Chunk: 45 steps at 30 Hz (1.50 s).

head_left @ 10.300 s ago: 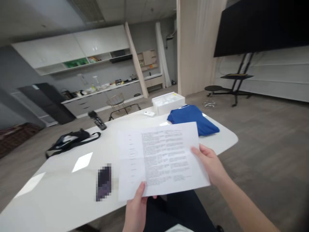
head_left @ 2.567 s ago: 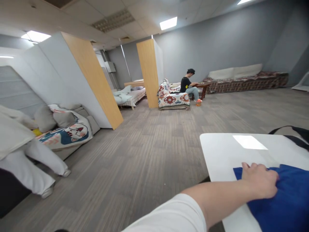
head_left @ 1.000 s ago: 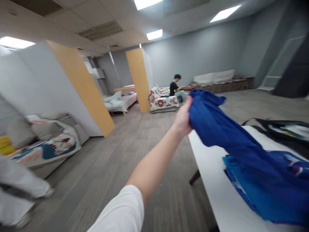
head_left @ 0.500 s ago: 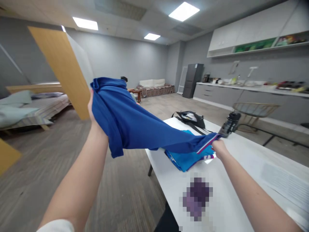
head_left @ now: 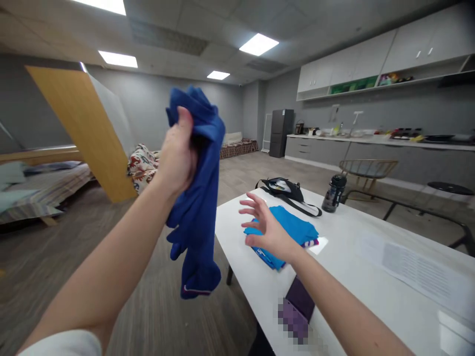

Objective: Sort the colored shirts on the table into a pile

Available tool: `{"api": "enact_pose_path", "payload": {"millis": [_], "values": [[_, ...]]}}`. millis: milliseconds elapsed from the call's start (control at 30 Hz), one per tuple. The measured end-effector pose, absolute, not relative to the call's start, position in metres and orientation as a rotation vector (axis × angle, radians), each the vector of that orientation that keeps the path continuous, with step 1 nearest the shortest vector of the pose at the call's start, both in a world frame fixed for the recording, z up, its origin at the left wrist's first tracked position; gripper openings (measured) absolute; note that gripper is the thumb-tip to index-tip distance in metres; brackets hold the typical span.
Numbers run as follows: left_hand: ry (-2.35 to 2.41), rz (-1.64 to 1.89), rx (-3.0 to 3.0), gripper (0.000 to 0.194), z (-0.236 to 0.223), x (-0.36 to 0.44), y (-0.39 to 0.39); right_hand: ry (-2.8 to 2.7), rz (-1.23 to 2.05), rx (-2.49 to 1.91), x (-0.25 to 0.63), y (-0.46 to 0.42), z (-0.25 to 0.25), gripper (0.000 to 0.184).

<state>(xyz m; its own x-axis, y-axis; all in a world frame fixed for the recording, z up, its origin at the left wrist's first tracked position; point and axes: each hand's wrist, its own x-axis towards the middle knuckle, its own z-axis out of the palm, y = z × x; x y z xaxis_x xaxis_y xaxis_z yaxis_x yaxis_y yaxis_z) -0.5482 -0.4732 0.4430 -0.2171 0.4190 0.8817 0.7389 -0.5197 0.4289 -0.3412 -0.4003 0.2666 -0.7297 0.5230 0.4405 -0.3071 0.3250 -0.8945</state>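
Note:
My left hand is raised in front of me, shut on a dark blue garment that hangs bunched from it, left of the table's end. My right hand hovers open with spread fingers between the hanging garment and a folded light blue garment lying on the white table. The right hand holds nothing.
On the table lie a black bag, a dark bottle, a printed paper sheet and a dark blurred item. A wire chair and kitchen counter stand behind. A wooden partition, a bed and a sofa are left.
My right hand has let go of the dark blue garment's hem and now hovers open. My left hand lifted the garment higher, so it hangs down bunched. The view turned slightly right.

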Motion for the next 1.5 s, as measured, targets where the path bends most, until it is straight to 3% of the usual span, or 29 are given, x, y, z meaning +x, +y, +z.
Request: {"api": "enact_pose_path", "payload": {"millis": [67,233,433,533,700,767,867,967,1133,1400,1500], "values": [[-1.359,-1.799,-1.854,0.065,0.437,-0.527,-0.469,-1.895,1.471,-0.074,-0.361,-0.43,0.304,0.11],[-1.378,-1.553,-1.773,0.058,0.423,-0.522,-0.485,-1.748,1.152,-0.348,-0.385,-0.435,0.343,0.045],[-1.47,-1.504,-1.541,0.055,0.412,-0.575,-0.505,-2.051,0.466,-0.586,-0.351,-0.39,0.366,0.025],[-1.522,-1.517,-1.47,0.056,0.405,-0.583,-0.507,-2.115,0.252,-0.58,-0.338,-0.383,0.386,0.025],[-1.424,-1.547,-1.446,0.054,0.397,-0.582,-0.507,-2.041,0.16,-0.487,-0.328,-0.385,0.409,0.029],[-1.358,-1.699,-1.476,0.063,0.392,-0.584,-0.503,-1.979,0.196,-0.361,-0.323,-0.387,0.415,0.03],[-1.352,-2.117,-1.674,0.092,0.376,-0.584,-0.49,-1.919,0.224,-0.236,-0.319,-0.393,0.423,0.027],[-1.617,-2.413,-2.293,0.086,0.35,-0.573,-0.479,-1.941,0.209,-0.224,-0.319,-0.396,0.431,0.021],[-1.884,-2.299,-2.878,0.047,0.317,-0.542,-0.481,-1.912,0.263,-0.229,-0.316,-0.401,0.438,0.02],[-1.607,-2.35,-3.275,0.08,0.312,-0.527,-0.504,-1.854,0.272,-0.314,-0.275,-0.39,0.435,0.014],[-1.827,-1.954,-3.448,0.083,0.315,-0.549,-0.515,-1.807,0.249,-0.387,-0.255,-0.38,0.437,0.012]]}}
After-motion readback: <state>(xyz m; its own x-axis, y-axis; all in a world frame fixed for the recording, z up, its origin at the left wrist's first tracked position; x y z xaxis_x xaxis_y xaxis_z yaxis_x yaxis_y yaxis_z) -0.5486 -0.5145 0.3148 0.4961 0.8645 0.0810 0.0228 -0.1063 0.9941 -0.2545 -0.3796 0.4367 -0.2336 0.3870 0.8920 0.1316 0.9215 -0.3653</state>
